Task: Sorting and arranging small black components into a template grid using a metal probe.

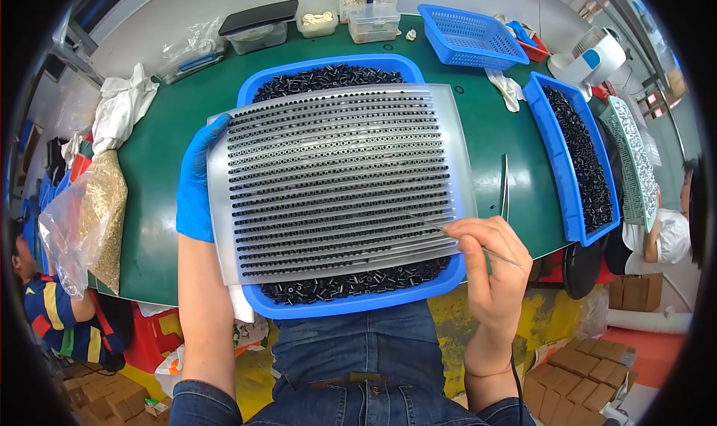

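A frosted, translucent plate (pixel 461 165) lies tilted over a blue tub (pixel 351 306). Row upon row of small black ring-ended parts (pixel 336 165) fills the plate's grooves. On its left edge, my left hand (pixel 200 176) in a blue glove is closed, thumb on top and the other fingers hidden beneath. Bare, my right hand (pixel 497 265) pinches a thin metal pick (pixel 427 222) by the plate's lower right side. The pick's tip reaches over the lower rows; whether it touches a part, I cannot tell. Loose black parts (pixel 336 75) show in the tub beyond the plate.
To the right stand a blue bin of black parts (pixel 579 157) and a pale green tray (pixel 631 165). Tweezers (pixel 505 187) lie on the green table (pixel 485 120). A blue basket (pixel 470 41) and lidded boxes (pixel 258 30) line the back. At left sits a bag of tan pieces (pixel 108 217).
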### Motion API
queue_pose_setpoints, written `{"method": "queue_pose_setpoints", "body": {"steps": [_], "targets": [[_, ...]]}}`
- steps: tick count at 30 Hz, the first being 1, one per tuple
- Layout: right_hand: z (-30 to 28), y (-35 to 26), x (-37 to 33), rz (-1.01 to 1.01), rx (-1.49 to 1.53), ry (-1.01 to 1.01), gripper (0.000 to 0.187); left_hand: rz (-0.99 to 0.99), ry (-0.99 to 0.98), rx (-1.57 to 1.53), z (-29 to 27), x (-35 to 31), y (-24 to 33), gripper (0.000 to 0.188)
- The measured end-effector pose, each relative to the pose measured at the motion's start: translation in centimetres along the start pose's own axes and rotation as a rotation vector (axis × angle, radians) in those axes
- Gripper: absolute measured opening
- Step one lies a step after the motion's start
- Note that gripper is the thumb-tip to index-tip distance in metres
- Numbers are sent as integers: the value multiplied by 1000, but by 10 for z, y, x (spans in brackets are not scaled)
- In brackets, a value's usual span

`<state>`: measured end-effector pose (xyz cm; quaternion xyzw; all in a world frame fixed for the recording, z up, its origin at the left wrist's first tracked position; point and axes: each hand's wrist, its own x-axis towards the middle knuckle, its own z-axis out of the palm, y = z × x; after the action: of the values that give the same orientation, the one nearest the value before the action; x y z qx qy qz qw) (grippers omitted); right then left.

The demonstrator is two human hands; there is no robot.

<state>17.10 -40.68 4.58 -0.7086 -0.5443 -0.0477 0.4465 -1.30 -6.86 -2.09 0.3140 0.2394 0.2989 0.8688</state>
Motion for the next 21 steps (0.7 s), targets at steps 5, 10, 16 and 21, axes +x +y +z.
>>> {"method": "queue_pose_setpoints", "body": {"steps": [5,10,16,21], "targets": [[-2,-4,5,6,-5,20,6,1,10,9,1,-1,1,26],[-1,-3,15,-33,-81,-31,5,5,-24,8,-1,2,1,27],[20,1,50,-212,-204,-124,10,13,30,-9,12,-6,-1,23],[25,11,46,-147,-261,-226,6,16,3,-3,10,-3,-1,24]]}}
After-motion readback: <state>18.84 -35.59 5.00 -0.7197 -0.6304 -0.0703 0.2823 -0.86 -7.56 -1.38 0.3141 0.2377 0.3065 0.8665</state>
